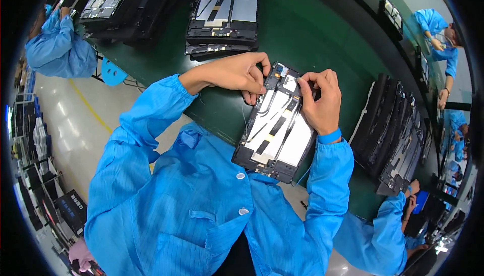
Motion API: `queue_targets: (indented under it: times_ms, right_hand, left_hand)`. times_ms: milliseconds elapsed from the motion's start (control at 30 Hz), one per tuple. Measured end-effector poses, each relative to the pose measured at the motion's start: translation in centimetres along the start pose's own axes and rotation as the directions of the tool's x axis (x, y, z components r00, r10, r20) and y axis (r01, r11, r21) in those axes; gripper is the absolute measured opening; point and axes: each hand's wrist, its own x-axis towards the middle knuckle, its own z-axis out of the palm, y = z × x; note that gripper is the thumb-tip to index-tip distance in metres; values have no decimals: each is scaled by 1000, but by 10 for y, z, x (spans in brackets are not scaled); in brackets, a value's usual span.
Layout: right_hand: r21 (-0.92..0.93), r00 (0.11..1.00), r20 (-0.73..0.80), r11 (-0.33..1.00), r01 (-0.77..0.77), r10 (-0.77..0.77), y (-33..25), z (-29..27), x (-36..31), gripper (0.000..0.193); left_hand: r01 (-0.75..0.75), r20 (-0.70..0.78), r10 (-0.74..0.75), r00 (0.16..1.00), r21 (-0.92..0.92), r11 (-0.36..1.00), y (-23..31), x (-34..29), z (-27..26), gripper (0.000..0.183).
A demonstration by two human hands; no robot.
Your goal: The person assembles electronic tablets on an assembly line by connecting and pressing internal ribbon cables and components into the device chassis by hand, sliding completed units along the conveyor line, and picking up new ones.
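An opened tablet [275, 124], its bright metal plate, dark ribbon cables and small circuit boards exposed, is tilted between my hands at the table's near edge. My right hand [324, 102] grips its upper right side, thumb on the top face and fingers along the edge. My left hand [239, 76] is closed at the upper left edge, fingertips curled against the tablet's side. Whether a small part is also pinched there, I cannot tell. A blue band circles my right wrist.
A stack of opened tablets [224, 18] lies ahead on the green table [312, 34]. More dark stacks stand at the far left [116, 3] and in a row at the right [390, 129]. Co-workers in blue sit at the left [60, 49], lower right [375, 240] and far right [436, 29].
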Motion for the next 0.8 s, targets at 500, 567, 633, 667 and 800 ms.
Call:
queue_targets:
  times_ms: [500, 567, 633, 667, 800]
  right_hand:
    - [37, 997, 75, 999, 18, -21, 2, -3, -3, 13]
    - [38, 995, 94, 999, 22, -25, 2, -4, -3, 13]
    - [38, 993, 112, 999, 24, -28, 2, -5, -3, 13]
    - [33, 991, 128, 999, 27, -31, 1, -6, -2, 13]
    - [27, 988, 143, 998, 56, -60, 2, -7, -3, 13]
  left_hand:
    - [-6, -29, 7, 1000, 34, 999, 4, -3, 6, 41]
    - [-13, -27, 14, 1000, 34, 999, 4, -3, 6, 41]
    - [-19, -24, 20, 1000, 33, 999, 5, -4, 6, 40]
    - [-10, -30, 12, 999, 36, 999, 6, -4, 7, 40]
    - [4, -43, -2, 999, 41, 999, 7, -4, 8, 40]
